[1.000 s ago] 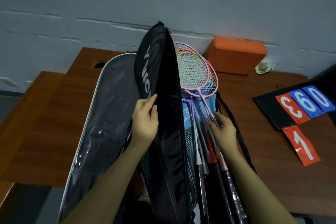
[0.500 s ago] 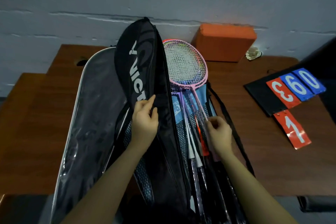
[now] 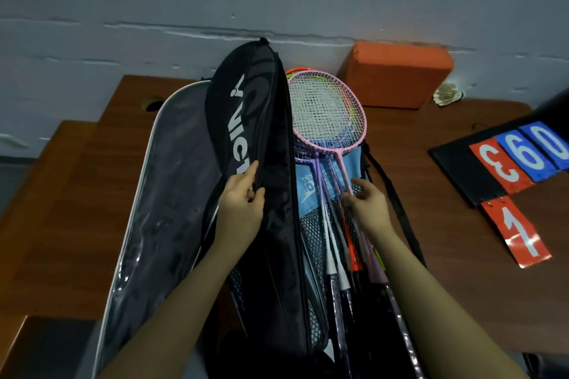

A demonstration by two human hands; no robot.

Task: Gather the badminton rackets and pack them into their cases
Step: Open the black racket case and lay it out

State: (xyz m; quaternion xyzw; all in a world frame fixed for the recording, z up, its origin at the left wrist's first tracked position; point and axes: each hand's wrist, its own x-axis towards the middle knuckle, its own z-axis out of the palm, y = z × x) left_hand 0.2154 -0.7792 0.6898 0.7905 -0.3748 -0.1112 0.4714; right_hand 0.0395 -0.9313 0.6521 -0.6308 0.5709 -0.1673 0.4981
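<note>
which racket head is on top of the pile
The pink-framed racket with white strings lies uppermost; the orange-rimmed racket and the purple racket only peek out beneath or beside it.

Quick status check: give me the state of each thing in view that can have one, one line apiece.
black racket bag: unzipped, flap held upright
left hand: pinching the flap's edge
right hand: on the racket shafts, grip unclear
pink racket: lying in the bag, head sticking out past the far end
silver-grey case: lying open on the table
scoreboard: flat, cards showing 3, 6, 0, 1
</note>
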